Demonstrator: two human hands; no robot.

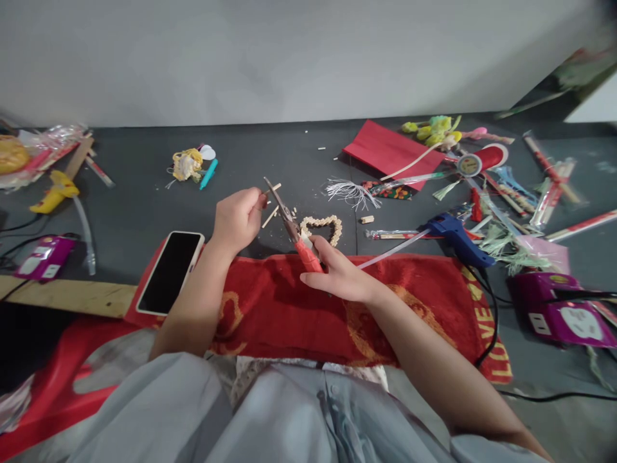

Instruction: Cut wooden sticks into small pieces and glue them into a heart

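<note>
1. The thin stick (276,186) is at the middle of the scene, just beyond the near red cloth, level with the tips of the scissors (290,225).
2. The left hand (240,218) pinches the stick between thumb and fingers; its exact fingertip contact is partly hidden.
3. The right hand (337,270) is closed around the red handles of the scissors, blades pointing far and left. How wide the blades stand apart, I cannot tell.
4. The step in hand appears to be trimming the stick. The next move seems to call for a steady left pinch, the stick set squarely between the blades, and a firm squeeze of the right hand.
5. Just right of the scissors lies a heart-shaped ring (338,225) of small pale pieces, its near edge partly covered by the right hand. It would be wise not to knock it.
6. A loose stick (270,217) lies left of the blades, and a short pale block (367,219) right of the ring.
7. Farther out, a phone (171,273) is near left, a blue glue gun (457,239) right, and a red envelope (390,151) far right.
</note>
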